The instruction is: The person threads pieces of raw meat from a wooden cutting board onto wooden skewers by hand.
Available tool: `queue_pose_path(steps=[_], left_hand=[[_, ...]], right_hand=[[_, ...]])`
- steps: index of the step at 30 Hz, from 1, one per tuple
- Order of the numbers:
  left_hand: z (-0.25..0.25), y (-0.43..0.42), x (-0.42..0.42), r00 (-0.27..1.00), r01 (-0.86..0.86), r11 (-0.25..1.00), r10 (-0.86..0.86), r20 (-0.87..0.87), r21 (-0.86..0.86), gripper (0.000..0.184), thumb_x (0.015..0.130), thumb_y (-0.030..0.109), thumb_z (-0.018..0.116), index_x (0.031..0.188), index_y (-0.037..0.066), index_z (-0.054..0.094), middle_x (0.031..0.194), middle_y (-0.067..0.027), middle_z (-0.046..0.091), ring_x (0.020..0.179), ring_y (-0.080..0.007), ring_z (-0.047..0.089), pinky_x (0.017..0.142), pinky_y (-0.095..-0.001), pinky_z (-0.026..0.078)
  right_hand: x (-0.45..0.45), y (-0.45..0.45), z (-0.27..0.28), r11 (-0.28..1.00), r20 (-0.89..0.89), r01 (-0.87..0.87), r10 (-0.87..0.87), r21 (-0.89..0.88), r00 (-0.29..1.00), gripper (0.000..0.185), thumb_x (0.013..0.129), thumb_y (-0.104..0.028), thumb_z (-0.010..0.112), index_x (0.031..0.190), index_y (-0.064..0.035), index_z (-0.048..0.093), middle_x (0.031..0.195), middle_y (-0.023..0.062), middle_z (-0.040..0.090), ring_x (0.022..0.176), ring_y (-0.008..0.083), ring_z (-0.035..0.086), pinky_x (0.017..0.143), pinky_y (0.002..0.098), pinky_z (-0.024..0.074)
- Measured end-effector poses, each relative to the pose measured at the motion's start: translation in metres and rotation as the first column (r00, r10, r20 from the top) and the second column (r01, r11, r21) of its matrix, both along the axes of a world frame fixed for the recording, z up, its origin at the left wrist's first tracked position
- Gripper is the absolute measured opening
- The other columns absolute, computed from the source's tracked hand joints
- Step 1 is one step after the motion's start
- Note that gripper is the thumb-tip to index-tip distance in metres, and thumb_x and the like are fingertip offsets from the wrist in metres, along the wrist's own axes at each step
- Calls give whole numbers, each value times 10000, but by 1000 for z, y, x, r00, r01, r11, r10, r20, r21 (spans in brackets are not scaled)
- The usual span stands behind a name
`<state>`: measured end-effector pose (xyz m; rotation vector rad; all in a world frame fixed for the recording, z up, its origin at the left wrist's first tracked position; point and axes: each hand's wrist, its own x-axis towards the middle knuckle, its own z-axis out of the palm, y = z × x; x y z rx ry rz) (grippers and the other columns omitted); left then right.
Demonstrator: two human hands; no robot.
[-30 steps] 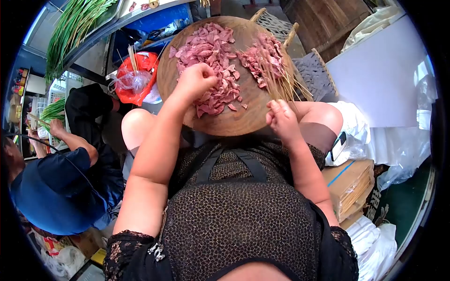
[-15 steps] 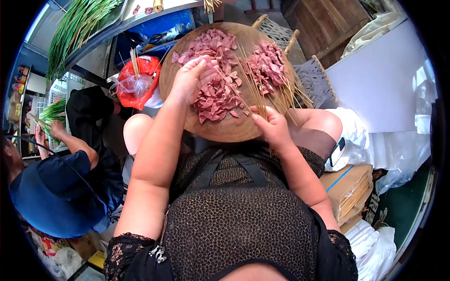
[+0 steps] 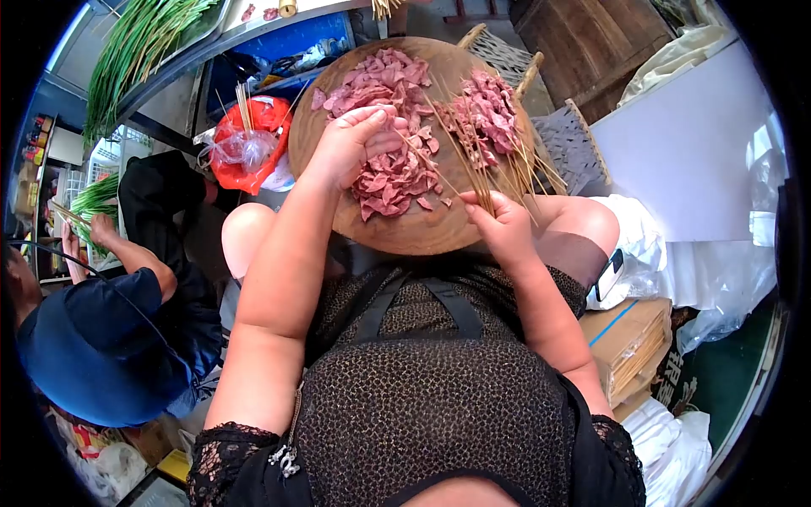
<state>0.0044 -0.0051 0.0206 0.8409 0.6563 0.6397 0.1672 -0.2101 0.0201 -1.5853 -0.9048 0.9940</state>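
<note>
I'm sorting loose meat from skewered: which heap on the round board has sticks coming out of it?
The right-hand heap, nearer the right hand: thin sticks fan out from it. The left heap looks like loose pieces.

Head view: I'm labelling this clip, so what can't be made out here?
All in the head view:
What the left hand pinches, if anything: its fingers hide it.
Number of skewers in the right hand: they overlap.
Underside of the round board: hidden by its top.
Co-worker's head: partly cut off by dark rim.
</note>
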Motion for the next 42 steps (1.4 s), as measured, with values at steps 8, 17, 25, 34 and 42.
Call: queue_pose_path(steps=[8, 17, 25, 34, 42], left_hand=[[3, -3, 1, 990, 127, 990, -122, -66, 65, 251, 901, 175, 508, 1086, 10, 546, 954, -129, 634, 812, -187, 631, 756, -317, 528], [-3, -2, 3, 960, 278, 929, -268, 75, -244, 466, 937, 392, 370, 1216, 21, 406, 1140, -193, 553, 1040, -291, 564, 861, -386, 477], [1, -15, 14, 964, 137, 983, -104, 246, -120, 319, 934, 200, 429, 1160, -24, 455, 1119, -180, 560, 1014, -276, 575, 873, -387, 482], [-2, -17, 16, 976, 98, 991, -79, 202, -88, 291, 927, 170, 430, 1162, 1, 465, 1130, -180, 565, 1053, -267, 560, 897, -370, 467], [-13, -32, 23, 937, 350, 937, -349, 26, -22, 286, 921, 187, 458, 1140, 9, 501, 1102, -116, 584, 989, -215, 582, 882, -344, 465]], right_hand=[[8, -5, -15, 998, 72, -23, 19, 63, 997, 146, 818, -65, 593, 945, -12, 638, 759, -29, 582, 695, 57, 512, 659, 203, 421], [5, -2, -6, 995, -201, 93, -84, 35, 976, 172, 831, -66, 585, 991, -14, 620, 732, -34, 551, 631, 27, 464, 566, 164, 374], [2, -4, -10, 997, -299, 66, -71, -27, 952, 164, 838, -74, 579, 989, -20, 614, 702, -47, 525, 550, 15, 416, 491, 161, 329], [-10, 3, -22, 995, -195, 95, -88, 28, 977, 159, 849, -86, 574, 987, -16, 609, 726, -38, 540, 625, 24, 456, 560, 163, 364], [-10, 21, -21, 994, -262, 86, -65, 70, 963, 160, 855, -85, 566, 994, -13, 597, 767, -24, 558, 672, 39, 485, 609, 178, 400]])
